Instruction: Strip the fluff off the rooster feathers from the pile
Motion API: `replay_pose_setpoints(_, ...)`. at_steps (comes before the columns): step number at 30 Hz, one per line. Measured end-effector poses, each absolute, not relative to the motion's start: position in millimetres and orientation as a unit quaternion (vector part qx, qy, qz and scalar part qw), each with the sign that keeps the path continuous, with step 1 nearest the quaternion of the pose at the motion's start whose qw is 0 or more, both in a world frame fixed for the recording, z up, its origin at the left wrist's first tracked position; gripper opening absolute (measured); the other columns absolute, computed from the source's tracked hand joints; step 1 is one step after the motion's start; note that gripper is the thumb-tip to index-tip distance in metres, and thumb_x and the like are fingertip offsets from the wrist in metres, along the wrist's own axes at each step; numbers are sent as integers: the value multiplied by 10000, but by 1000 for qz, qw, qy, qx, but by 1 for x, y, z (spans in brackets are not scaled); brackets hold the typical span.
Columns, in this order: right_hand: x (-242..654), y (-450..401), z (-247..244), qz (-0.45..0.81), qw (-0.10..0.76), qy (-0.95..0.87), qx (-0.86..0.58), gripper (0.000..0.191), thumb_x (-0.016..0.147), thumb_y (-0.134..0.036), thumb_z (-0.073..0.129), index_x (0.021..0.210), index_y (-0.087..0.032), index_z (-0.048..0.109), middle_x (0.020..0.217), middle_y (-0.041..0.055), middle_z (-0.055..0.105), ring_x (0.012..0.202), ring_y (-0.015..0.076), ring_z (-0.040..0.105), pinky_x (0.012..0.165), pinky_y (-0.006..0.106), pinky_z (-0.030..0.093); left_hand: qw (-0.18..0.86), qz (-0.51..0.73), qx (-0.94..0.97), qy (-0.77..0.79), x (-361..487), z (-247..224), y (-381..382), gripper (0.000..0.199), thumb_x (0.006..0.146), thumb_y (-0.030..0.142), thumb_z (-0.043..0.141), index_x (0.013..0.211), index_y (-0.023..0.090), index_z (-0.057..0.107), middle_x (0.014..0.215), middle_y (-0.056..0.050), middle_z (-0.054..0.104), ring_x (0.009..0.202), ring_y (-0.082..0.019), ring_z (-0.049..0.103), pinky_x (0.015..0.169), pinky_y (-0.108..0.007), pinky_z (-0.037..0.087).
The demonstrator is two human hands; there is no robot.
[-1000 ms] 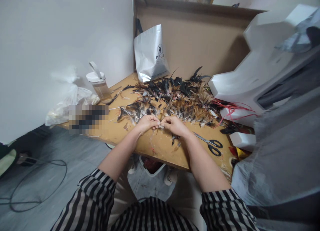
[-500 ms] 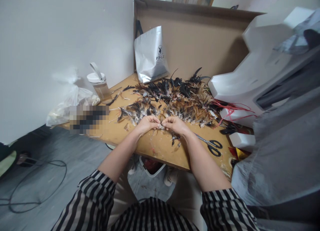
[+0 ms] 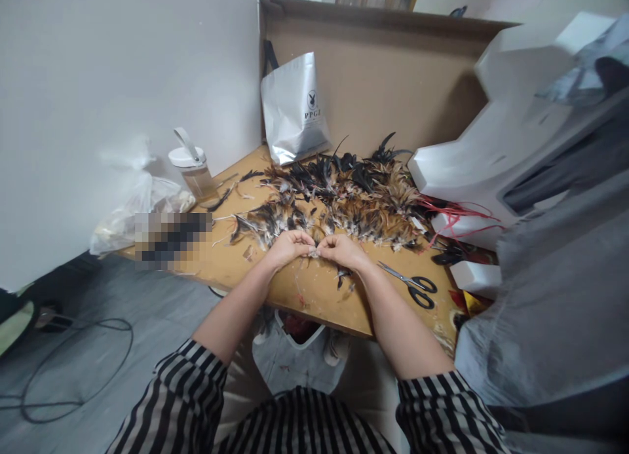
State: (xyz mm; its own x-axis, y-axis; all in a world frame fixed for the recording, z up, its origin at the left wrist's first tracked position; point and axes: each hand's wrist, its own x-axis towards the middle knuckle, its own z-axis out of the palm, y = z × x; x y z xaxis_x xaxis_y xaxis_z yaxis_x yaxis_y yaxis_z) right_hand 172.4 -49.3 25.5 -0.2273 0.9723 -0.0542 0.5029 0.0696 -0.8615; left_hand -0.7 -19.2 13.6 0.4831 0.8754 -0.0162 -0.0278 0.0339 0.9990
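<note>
My left hand (image 3: 291,247) and my right hand (image 3: 343,250) meet above the wooden table, thumb and fingertips pinched. Between them is a small bunch of feathers (image 3: 314,251), whitish at its base and mostly covered by my fingers. Just beyond my hands lie brown and black feather bunches (image 3: 373,221), with a row of darker feathers (image 3: 339,169) behind them. A few loose dark feathers (image 3: 341,277) rest beneath my right wrist. Scissors (image 3: 410,283) with black handles lie right of my right forearm, blades slightly apart and touched by neither hand.
On the left stand a lidded drink bottle (image 3: 193,172) and a white plastic bag (image 3: 142,211). A silver bag (image 3: 292,110) leans against the cardboard (image 3: 393,80) at the back. Red strings (image 3: 459,215) and white foam (image 3: 452,159) are on the right. A bin (image 3: 301,336) sits below the table (image 3: 339,310).
Both hands stay together, pinching at the same place. My right wrist has shifted slightly, so more of the scissors' blades shows. The view has moved a little.
</note>
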Motion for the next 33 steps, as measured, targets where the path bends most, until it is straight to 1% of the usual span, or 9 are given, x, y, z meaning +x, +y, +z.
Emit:
replay_pose_setpoints(7, 169, -49, 21, 408, 299, -669, -544, 157, 620, -283, 553, 628, -127, 562, 506, -43, 470, 442, 48, 349, 420, 175, 264, 618, 361, 598, 360, -1, 12, -18, 296, 518, 280, 732, 725, 106, 612, 561, 3, 570, 478, -54, 475, 498, -185, 384)
replay_pose_setpoints(12, 166, -50, 19, 402, 319, -664, -545, 132, 607, -265, 549, 614, -133, 548, 517, -40, 481, 452, 50, 359, 430, 174, 278, 607, 357, 600, 379, -1, 11, -17, 276, 520, 283, 724, 710, 105, 632, 570, -11, 590, 479, -61, 481, 506, -194, 392)
replay_pose_setpoints(20, 164, -49, 15, 388, 342, -650, -557, 176, 605, -305, 572, 619, -129, 568, 534, -23, 507, 477, 61, 390, 443, 177, 290, 598, 352, 607, 388, -3, 8, -16, 236, 558, 280, 696, 709, 109, 637, 583, -21, 608, 490, -71, 490, 521, -203, 394)
replay_pose_setpoints(24, 164, -48, 11, 393, 369, -634, -554, 187, 608, -300, 572, 673, -125, 591, 559, -18, 528, 475, 61, 399, 449, 179, 304, 599, 351, 607, 387, -2, 9, -16, 236, 562, 282, 694, 706, 108, 627, 571, -19, 601, 494, -73, 494, 526, -204, 393)
replay_pose_setpoints(27, 165, -49, 12, 408, 373, -623, -553, 232, 625, -328, 568, 723, -123, 612, 559, -18, 527, 464, 60, 388, 438, 180, 293, 593, 350, 609, 393, 0, 9, -16, 230, 561, 285, 696, 693, 112, 623, 567, -12, 594, 483, -67, 486, 515, -198, 387)
replay_pose_setpoints(33, 166, -49, 15, 413, 377, -609, -562, 256, 633, -357, 561, 715, -119, 608, 508, -35, 485, 432, 53, 343, 423, 182, 264, 583, 336, 623, 400, 2, 10, -17, 233, 567, 285, 692, 699, 106, 624, 539, 1, 567, 460, -57, 470, 488, -185, 380)
